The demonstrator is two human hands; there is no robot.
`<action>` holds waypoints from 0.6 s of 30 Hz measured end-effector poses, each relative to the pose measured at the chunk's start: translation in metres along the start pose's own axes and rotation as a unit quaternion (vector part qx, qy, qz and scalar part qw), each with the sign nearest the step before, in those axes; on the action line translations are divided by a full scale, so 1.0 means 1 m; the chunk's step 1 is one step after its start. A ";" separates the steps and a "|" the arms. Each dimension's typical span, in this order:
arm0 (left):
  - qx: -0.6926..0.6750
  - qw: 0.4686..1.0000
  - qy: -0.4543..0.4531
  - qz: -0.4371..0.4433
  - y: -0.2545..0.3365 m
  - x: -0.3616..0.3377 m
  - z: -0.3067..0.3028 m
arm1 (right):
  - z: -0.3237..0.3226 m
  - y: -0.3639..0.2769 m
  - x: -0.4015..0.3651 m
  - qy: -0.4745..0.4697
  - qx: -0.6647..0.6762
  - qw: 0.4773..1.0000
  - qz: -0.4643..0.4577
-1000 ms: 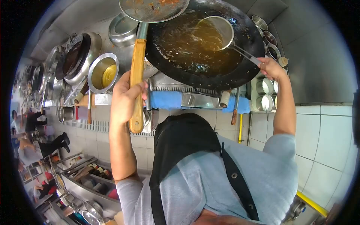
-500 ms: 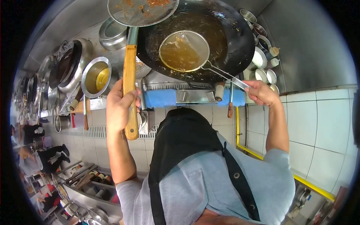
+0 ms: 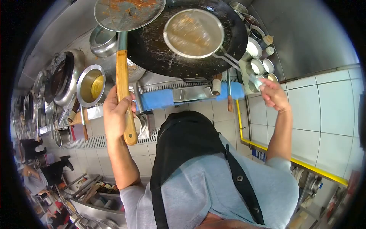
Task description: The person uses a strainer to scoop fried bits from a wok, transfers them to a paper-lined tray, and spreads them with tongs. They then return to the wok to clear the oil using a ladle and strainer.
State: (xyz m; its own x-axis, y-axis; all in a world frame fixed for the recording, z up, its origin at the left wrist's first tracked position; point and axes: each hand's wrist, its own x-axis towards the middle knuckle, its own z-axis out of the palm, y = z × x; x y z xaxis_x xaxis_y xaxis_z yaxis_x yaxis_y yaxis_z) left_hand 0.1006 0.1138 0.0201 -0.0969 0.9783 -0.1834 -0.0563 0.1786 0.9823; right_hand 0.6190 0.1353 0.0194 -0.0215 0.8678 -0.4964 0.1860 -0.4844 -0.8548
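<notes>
Head cam: big black wok (image 3: 233, 47), long wood-handled strainer (image 3: 122, 72) over its left edge, left hand (image 3: 117, 118) wrapped round the wood; probably top-heavy, so grab mid-handle. Smaller strainer (image 3: 193, 34) above the wok, right hand (image 3: 273, 93) gripping its handle end, likely light, stiff, maybe greasy.

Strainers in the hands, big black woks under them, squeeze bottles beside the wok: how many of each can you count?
Strainers held by the left hand and right hand: 2
Big black woks: 1
Squeeze bottles: 2
Total: 5
</notes>
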 end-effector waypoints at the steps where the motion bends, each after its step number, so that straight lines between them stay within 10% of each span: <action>1: -0.001 1.000 0.001 0.002 -0.001 0.000 -0.001 | -0.009 -0.008 0.001 0.055 -0.039 0.997 -0.036; 6: 0.007 1.000 0.008 0.013 -0.002 -0.002 -0.001 | -0.053 -0.056 0.041 0.170 -0.262 0.937 -0.154; 8: 0.013 1.000 0.014 0.012 0.000 -0.005 0.000 | -0.059 -0.069 0.069 0.299 -0.485 0.780 -0.260; 11: -0.001 1.000 0.021 0.016 -0.002 -0.006 0.001 | -0.040 -0.092 0.094 0.302 -0.571 0.744 -0.171; 16: 0.014 1.000 0.022 0.016 -0.001 -0.007 0.001 | -0.018 -0.071 0.176 0.187 -0.563 0.776 -0.216; 18: 0.003 0.999 0.031 0.020 -0.002 -0.006 0.002 | 0.008 -0.077 0.204 0.091 -0.419 0.897 -0.107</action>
State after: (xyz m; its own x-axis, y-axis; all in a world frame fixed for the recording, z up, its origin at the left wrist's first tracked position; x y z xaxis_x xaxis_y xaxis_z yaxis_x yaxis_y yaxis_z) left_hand 0.1037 0.1080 0.0190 -0.1599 0.9764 -0.1450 -0.0450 0.1395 0.9892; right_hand 0.5924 0.3484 -0.0175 0.0026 0.9716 -0.2366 0.8720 -0.1180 -0.4751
